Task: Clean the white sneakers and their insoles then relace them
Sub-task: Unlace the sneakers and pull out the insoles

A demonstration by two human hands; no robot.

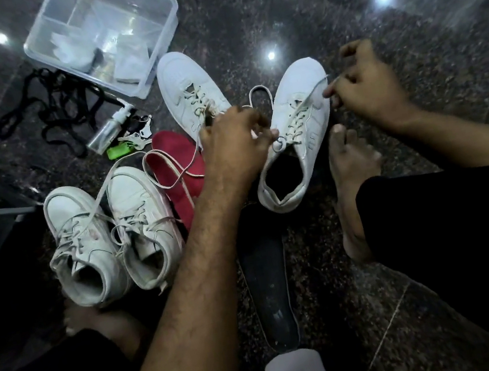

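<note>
Nearest the viewer, a dark insole (270, 291) lies on the granite floor (336, 8) between the person's legs, its toe pointing towards the low white sneaker (295, 131) at centre. Left hand (232, 142), grip curled, pinches the white shoelace (298, 111) at the sneaker's upper eyelets; right hand (362, 87), grip likewise closed, pinches the same lace's free end, drawn rightwards over the toe. Left: two high-top sneakers (109, 234), red insole (177, 177); far: second low sneaker (188, 91), clear plastic box (163, 53).
</note>
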